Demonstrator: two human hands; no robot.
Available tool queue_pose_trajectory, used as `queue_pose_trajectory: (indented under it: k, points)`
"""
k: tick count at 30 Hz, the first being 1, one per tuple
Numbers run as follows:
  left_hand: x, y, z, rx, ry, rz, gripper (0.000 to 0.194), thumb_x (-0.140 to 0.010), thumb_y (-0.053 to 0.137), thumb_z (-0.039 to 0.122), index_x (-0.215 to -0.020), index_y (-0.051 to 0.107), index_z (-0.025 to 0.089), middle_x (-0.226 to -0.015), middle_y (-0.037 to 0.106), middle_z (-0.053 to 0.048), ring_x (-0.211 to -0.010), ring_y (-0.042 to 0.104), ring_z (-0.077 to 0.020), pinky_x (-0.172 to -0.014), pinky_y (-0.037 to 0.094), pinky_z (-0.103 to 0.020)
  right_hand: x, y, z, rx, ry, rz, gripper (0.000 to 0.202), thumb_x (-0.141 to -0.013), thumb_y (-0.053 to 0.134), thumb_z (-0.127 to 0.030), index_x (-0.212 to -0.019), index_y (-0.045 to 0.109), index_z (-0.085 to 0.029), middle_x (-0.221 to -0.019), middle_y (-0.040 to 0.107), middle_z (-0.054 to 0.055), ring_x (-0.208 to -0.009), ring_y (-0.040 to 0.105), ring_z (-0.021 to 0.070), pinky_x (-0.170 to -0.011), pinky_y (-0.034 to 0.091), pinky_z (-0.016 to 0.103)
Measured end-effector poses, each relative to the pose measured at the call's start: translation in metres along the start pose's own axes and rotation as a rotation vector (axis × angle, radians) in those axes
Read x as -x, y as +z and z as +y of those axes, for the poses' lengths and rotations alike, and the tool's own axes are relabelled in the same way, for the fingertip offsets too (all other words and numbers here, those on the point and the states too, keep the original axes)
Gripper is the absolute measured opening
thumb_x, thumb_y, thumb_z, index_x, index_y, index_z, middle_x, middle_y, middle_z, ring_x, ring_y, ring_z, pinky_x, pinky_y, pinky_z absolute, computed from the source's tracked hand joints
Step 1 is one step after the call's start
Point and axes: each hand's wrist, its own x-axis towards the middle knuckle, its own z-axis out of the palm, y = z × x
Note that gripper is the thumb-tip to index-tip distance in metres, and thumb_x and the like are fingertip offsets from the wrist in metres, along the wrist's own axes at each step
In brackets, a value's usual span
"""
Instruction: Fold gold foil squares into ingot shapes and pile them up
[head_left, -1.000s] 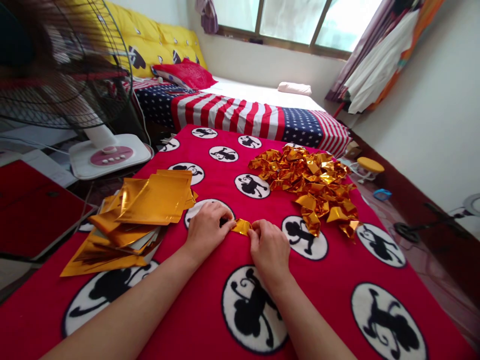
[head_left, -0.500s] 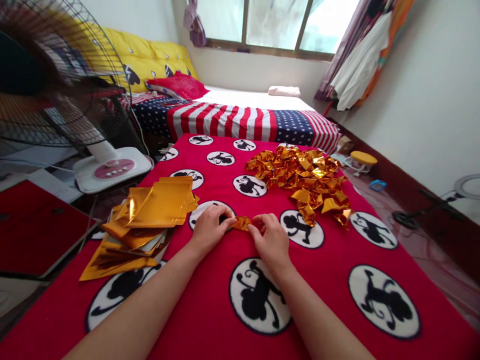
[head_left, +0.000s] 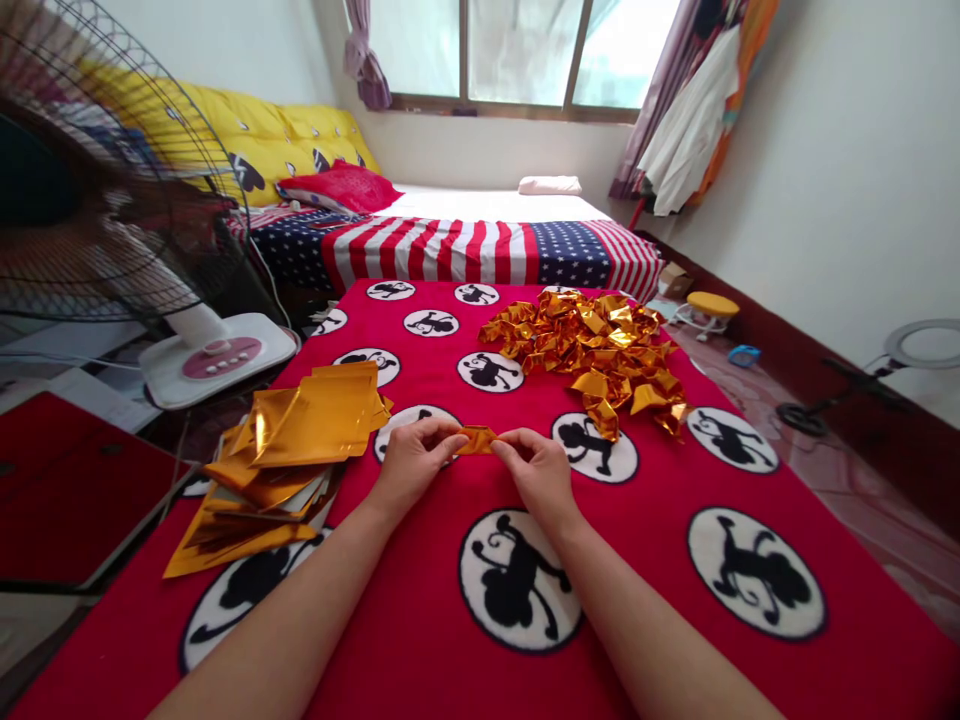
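Observation:
Between my two hands is a small folded piece of gold foil paper (head_left: 475,440). My left hand (head_left: 417,458) pinches its left end between thumb and fingers, and my right hand (head_left: 535,466) pinches its right end the same way. To the left lies a loose stack of flat gold foil sheets (head_left: 319,420), some edges showing white. Beyond my right hand spreads a heap of folded gold foil pieces (head_left: 600,340), crumpled-looking and shiny. All of it rests on a red cloth (head_left: 405,620) with white circles and black monkey figures.
A fan (head_left: 217,355) with a white base stands left of the table, beside a dark red panel (head_left: 75,480). Behind is a bed (head_left: 450,245) with a flag-patterned cover. At right on the floor are a yellow stool (head_left: 711,303) and a ring-shaped stand (head_left: 926,345).
The foil piece between my hands now shows a flatter, wider face with a clear top edge. My hands remain at its ends, with fingers slightly shifted. The whole view has shifted a little.

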Motion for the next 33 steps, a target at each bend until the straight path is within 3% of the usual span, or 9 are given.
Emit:
queue_pose_trajectory:
  k: [7, 14, 25, 28, 33]
  points:
    - [0.001, -0.001, 0.01, 0.004, -0.011, 0.007, 0.016, -0.072, 0.072, 0.031, -0.074, 0.071, 0.016, -0.064, 0.069, -0.001, -0.051, 0.056, -0.0108, -0.046, 0.044, -0.02, 0.001, 0.004, -0.001, -0.083, -0.035, -0.018, 0.02, -0.078, 0.066, -0.037, -0.076, 0.072, -0.018, -0.071, 0.07, 0.002, -0.061, 0.059, 0.0145, -0.058, 0.043, 0.024]
    - [0.002, 0.001, -0.001, 0.037, 0.006, -0.051, 0.023, -0.072, 0.073, 0.035, -0.085, 0.073, 0.016, -0.074, 0.073, -0.004, -0.06, 0.065, -0.0148, -0.052, 0.05, -0.022, 0.001, 0.002, -0.006, -0.188, 0.018, -0.01, 0.017, -0.077, 0.063, -0.03, -0.069, 0.071, -0.017, -0.065, 0.068, 0.001, -0.062, 0.058, 0.0151, -0.059, 0.042, 0.024]
    - [0.003, 0.002, 0.002, 0.065, 0.012, -0.033, 0.015, -0.073, 0.072, 0.03, -0.078, 0.074, 0.016, -0.073, 0.074, -0.004, -0.063, 0.067, -0.016, -0.056, 0.053, -0.022, 0.001, 0.006, -0.002, -0.053, -0.032, -0.052, 0.021, -0.082, 0.061, -0.036, -0.074, 0.071, -0.019, -0.068, 0.068, 0.001, -0.061, 0.059, 0.0142, -0.058, 0.043, 0.023]
    - [0.003, 0.003, 0.0, 0.067, 0.02, -0.058, 0.015, -0.073, 0.072, 0.03, -0.078, 0.074, 0.016, -0.074, 0.074, -0.005, -0.066, 0.067, -0.016, -0.059, 0.053, -0.022, 0.001, 0.006, -0.004, -0.125, -0.04, -0.089, 0.02, -0.083, 0.06, -0.035, -0.08, 0.072, -0.019, -0.073, 0.07, 0.002, -0.064, 0.06, 0.0148, -0.061, 0.045, 0.023]
    - [0.005, 0.003, 0.005, -0.001, 0.021, -0.091, 0.019, -0.077, 0.069, 0.033, -0.079, 0.072, 0.014, -0.073, 0.072, -0.004, -0.064, 0.065, -0.0148, -0.058, 0.05, -0.022, 0.002, 0.006, -0.009, -0.237, -0.04, -0.088, 0.018, -0.081, 0.061, -0.03, -0.073, 0.071, -0.017, -0.072, 0.069, 0.002, -0.067, 0.06, 0.0155, -0.063, 0.046, 0.024]
